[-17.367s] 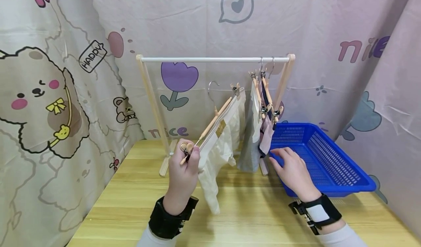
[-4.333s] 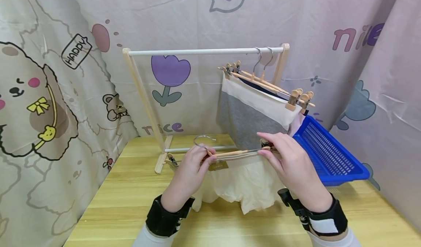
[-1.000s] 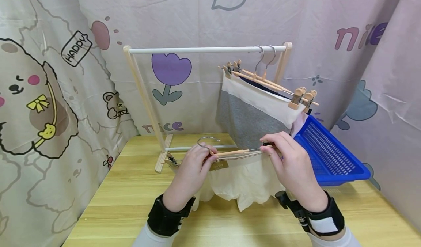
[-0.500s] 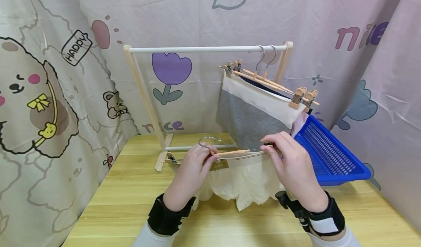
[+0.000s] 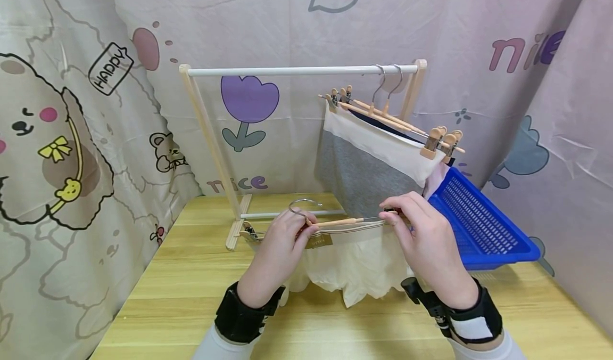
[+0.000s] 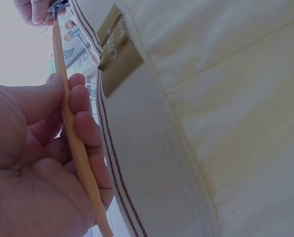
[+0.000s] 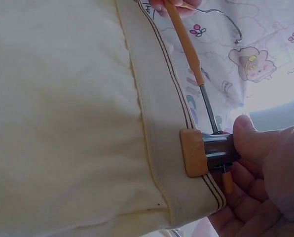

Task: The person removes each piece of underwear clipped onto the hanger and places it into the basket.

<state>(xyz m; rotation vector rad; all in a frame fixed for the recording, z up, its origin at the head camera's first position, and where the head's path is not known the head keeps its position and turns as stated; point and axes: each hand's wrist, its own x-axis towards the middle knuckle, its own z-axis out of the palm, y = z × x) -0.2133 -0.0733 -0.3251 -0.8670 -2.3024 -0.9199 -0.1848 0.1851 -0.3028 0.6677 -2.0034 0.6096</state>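
Note:
Low over the table, a wooden clip hanger (image 5: 340, 223) with a metal hook carries cream pants (image 5: 354, 267) by their striped waistband. My left hand (image 5: 280, 245) grips the hanger's bar near the hook; in the left wrist view its thumb and fingers wrap the wooden rod beside a tan label (image 6: 120, 61). At the hanger's right end my right hand (image 5: 423, 237) pinches the clip (image 7: 206, 153). The right wrist view shows the clip's wooden pad on the waistband, near its corner. The left end's clip (image 5: 249, 232) shows beyond my left hand.
A small rack with a white rail (image 5: 287, 72) stands behind. Two hangers hang at its right end; the front one bears a grey and white garment (image 5: 366, 163). A blue basket (image 5: 488, 227) sits at the right on the wooden table (image 5: 167, 296). Printed curtains surround it.
Since the oldest frame, my left hand has moved from the hanger's left clip to its bar and my right hand has taken the right clip. The hung garments have turned. The last second looks almost still.

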